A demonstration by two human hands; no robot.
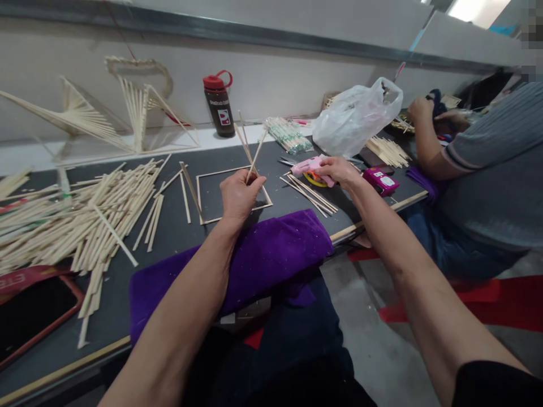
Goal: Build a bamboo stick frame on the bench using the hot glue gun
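Note:
My left hand [241,195] is closed in a pinch on a thin wooden stick [257,151] that slants upward. It is over a rectangular stick frame [224,218] lying on the dark table. More sticks rise at the frame's back right, behind my fingers, and another leans up at its left corner. Off to the right, my right hand [339,171] is closed around the handle of a pink hot glue gun [304,165], whose nozzle points left. Something orange and yellow [316,180] lies under the gun. Several loose sticks [311,195] lie just in front of it.
A large pile of sticks [114,209] covers the table's left, near a phone [38,316]. A purple cloth [280,243] hangs over the front edge. Behind stand a bottle [219,107], twisted stick models [136,113] and a plastic bag [356,118]. Another person [496,164] works at right.

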